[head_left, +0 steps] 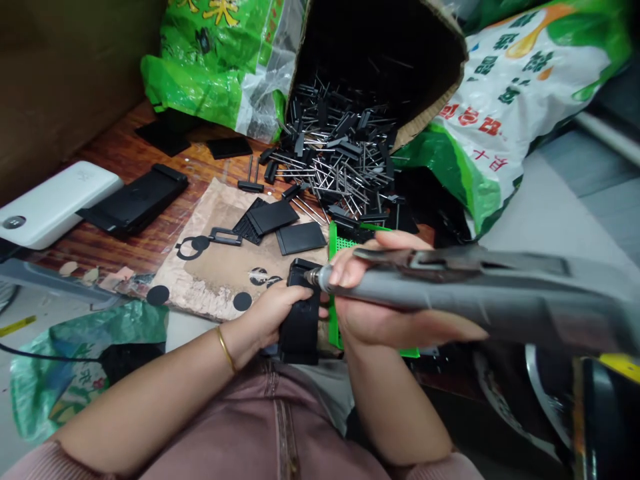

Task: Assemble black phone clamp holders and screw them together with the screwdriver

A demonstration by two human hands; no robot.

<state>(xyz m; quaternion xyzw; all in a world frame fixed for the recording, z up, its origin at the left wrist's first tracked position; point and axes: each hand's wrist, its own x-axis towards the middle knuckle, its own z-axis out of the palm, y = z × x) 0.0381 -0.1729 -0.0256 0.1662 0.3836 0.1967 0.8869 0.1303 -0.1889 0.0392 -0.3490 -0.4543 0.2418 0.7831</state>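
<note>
My left hand (273, 308) is closed around a black plastic holder (300, 337), thumb across its upper face. In my right hand (357, 313) lies a grey electric screwdriver (400, 288), gripped near its front end and pointing left. Its tip meets or nearly meets the upper end of the black holder; whether a screw is there is too small to tell. Under my right hand is a bright green basket (334, 327), largely hidden. Beyond my hands, flat black plates (301, 238) and a small black frame (225, 236) rest on a worn cardboard sheet (215, 207).
A tipped cardboard box (430, 113) spills black clips with metal rods (335, 167). Green-and-white plastic bags (510, 87) flank it. At left are a white power bank (65, 200) and an assembled black holder (140, 197). Black discs (158, 295) lie along the cardboard's near edge.
</note>
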